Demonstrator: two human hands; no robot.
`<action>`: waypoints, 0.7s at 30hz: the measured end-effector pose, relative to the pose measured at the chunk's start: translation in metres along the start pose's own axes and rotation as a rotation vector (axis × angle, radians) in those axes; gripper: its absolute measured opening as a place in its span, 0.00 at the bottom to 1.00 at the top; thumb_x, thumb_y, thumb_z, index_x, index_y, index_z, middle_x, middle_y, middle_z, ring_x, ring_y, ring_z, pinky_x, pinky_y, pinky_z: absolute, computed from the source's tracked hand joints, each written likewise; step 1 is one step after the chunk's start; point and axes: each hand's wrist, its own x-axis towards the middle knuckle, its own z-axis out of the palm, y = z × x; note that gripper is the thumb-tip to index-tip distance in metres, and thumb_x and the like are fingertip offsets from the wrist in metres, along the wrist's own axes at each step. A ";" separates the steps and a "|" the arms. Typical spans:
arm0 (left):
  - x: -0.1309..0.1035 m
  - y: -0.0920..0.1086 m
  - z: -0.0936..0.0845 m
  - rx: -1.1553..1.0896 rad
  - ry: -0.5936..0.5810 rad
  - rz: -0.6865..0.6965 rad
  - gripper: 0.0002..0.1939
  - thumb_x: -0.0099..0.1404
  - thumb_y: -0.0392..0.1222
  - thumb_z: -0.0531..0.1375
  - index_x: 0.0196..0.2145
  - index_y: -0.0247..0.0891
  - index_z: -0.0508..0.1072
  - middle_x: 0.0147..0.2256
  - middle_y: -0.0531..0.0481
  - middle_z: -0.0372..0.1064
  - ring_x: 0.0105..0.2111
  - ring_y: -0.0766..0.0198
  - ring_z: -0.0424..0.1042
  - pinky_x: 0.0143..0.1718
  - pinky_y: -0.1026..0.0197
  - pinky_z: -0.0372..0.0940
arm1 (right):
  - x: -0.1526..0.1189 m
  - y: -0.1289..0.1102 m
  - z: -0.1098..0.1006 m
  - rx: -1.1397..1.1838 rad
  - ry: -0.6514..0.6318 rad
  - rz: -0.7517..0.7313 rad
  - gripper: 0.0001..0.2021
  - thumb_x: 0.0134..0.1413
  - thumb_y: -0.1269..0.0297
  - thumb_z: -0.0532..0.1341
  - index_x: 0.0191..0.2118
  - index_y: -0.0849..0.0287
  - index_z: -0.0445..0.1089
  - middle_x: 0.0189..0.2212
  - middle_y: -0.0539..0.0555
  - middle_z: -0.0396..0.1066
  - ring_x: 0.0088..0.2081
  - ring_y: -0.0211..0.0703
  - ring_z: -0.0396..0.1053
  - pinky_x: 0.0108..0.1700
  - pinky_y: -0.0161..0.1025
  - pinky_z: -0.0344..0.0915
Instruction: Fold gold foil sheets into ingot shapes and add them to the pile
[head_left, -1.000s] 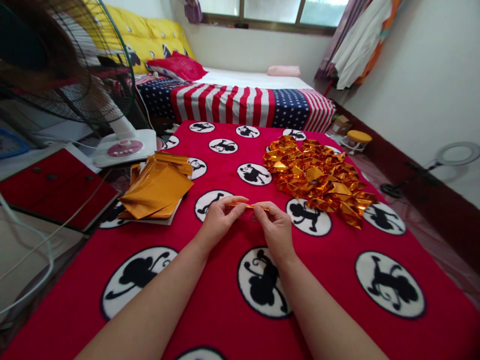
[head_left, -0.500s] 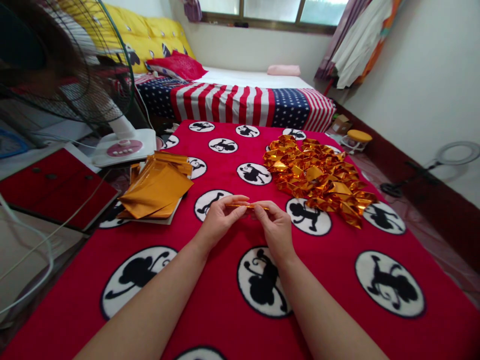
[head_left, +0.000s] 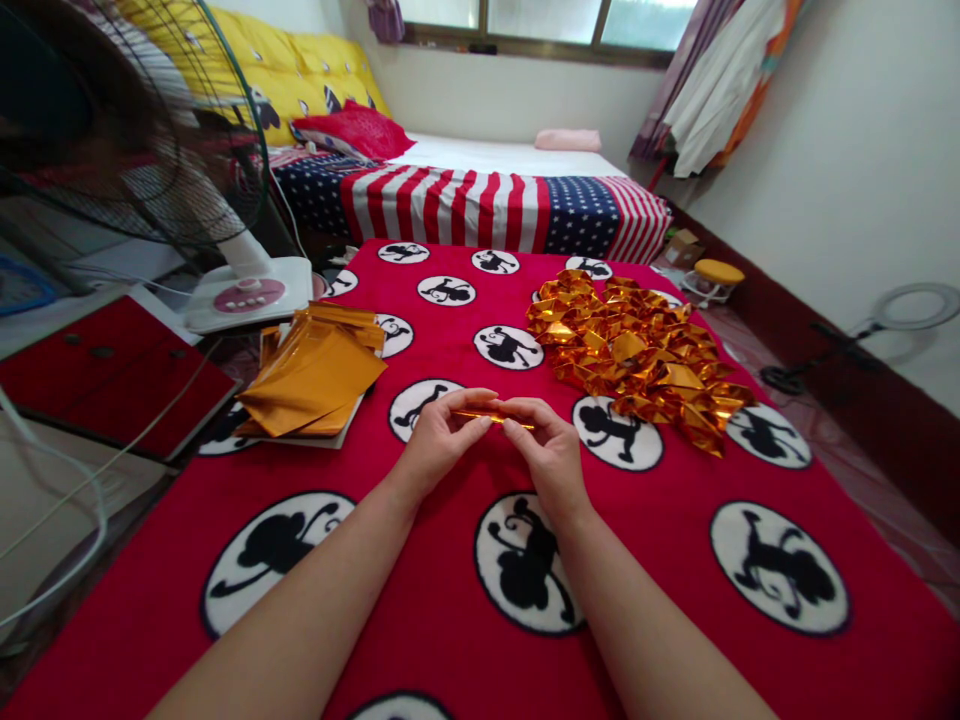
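Observation:
Between my two hands is a narrow folded piece of gold foil paper (head_left: 498, 418), held level just above the red cloth. My left hand (head_left: 447, 430) pinches its left end, thumb in front and fingers behind. The right end is pinched in the same way by my right hand (head_left: 546, 440). Much of the foil paper is hidden by the fingers. To the left lies a stack of flat gold foil sheets (head_left: 315, 375). A heap of folded, shiny gold foil pieces (head_left: 637, 350) spreads over the cloth on the right.
The red cloth (head_left: 420, 620) with black monkey figures in white circles covers the table. An electric fan (head_left: 251, 285) stands at the left beside a dark red panel (head_left: 112, 370). Beyond the table is a bed (head_left: 480, 205). A ring-light stand (head_left: 862, 330) is at the right.
My right thumb has shifted slightly down and left, and more of the foil's shiny face shows between the hands. My left hand has hardly moved.

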 end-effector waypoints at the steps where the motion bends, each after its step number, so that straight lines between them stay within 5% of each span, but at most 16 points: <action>1: 0.000 0.000 0.000 0.000 0.000 -0.002 0.18 0.56 0.41 0.66 0.44 0.34 0.76 0.43 0.42 0.77 0.43 0.57 0.76 0.48 0.57 0.69 | 0.000 0.000 0.000 0.005 -0.002 0.004 0.07 0.55 0.65 0.63 0.39 0.54 0.77 0.39 0.54 0.75 0.44 0.45 0.71 0.49 0.42 0.67; 21: 0.000 -0.002 0.001 0.004 -0.020 0.030 0.17 0.57 0.38 0.64 0.45 0.34 0.75 0.44 0.42 0.77 0.44 0.58 0.76 0.48 0.58 0.68 | 0.001 0.002 0.001 0.004 0.010 0.017 0.05 0.54 0.67 0.63 0.36 0.55 0.77 0.38 0.54 0.74 0.42 0.44 0.71 0.47 0.41 0.67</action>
